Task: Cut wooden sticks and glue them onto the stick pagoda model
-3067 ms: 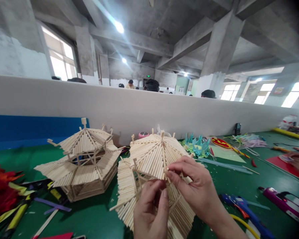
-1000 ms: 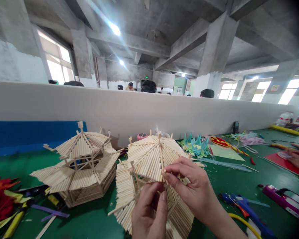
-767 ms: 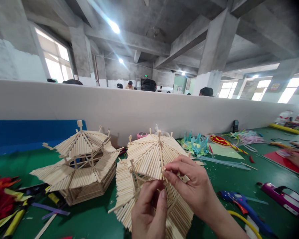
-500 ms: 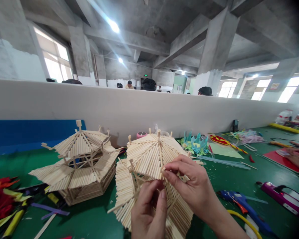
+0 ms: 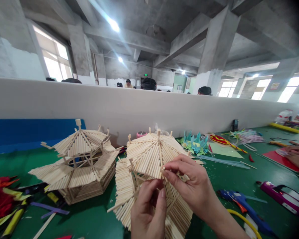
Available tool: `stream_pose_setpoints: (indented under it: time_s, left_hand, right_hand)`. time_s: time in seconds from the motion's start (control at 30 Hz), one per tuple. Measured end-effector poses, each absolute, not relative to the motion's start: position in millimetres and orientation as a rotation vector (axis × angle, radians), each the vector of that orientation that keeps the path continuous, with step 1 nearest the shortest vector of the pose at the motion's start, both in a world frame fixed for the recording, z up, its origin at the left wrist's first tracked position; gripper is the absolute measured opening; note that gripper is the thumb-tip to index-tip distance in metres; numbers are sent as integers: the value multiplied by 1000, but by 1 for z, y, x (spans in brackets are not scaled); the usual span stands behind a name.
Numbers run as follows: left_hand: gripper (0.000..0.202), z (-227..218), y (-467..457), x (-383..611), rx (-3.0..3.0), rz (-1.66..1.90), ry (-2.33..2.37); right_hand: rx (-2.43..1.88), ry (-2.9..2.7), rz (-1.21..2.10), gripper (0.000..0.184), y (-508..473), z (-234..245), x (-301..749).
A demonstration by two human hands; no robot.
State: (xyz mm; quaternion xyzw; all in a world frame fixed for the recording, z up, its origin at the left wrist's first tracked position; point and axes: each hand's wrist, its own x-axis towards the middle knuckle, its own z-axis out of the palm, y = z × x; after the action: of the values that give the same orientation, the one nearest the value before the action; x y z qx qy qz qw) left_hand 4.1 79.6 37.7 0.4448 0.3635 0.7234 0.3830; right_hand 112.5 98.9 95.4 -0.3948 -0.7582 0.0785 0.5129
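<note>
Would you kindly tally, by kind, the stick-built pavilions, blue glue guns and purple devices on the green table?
Pavilions: 2 (left pavilion, middle pavilion)
Blue glue gun: 1
Purple device: 1
Total: 4

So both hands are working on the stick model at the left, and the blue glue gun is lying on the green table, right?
Not quite: the left hand and right hand are at the right-hand stick model, as the head view shows. The blue glue gun does lie on the green table.
</note>
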Motion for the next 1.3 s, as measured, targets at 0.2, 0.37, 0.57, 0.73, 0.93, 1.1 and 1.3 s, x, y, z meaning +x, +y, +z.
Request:
stream_pose_setpoints:
  time_s: [0.2,0.37,0.57,0.73,0.93,1.1,1.3]
  left_hand:
    - [14,37,80,5,1130,1862,919]
    - [13,36,80,4,1145,1852,925]
    - [12,39,79,3,1141,1827,888]
    - [13,40,79,3,1136,1824,890]
    - [13,36,79,4,1144,1829,889]
    - [14,38,79,3,1162,1815,870]
    - [14,38,78,2,1163,1795,883]
  right_hand:
    - [-947,-1824,194,9,99,95,112]
    - [-946,-1820,199,10,99,94,113]
    - [-950,-1826,203,9,100,95,112]
    - [-940,-1825,199,9,99,95,112]
    - [-947,-1831,198,8,100,94,112]
    - [-938,-1828,200,8,100,94,112]
    - [-949,-1831,208,9,99,93,113]
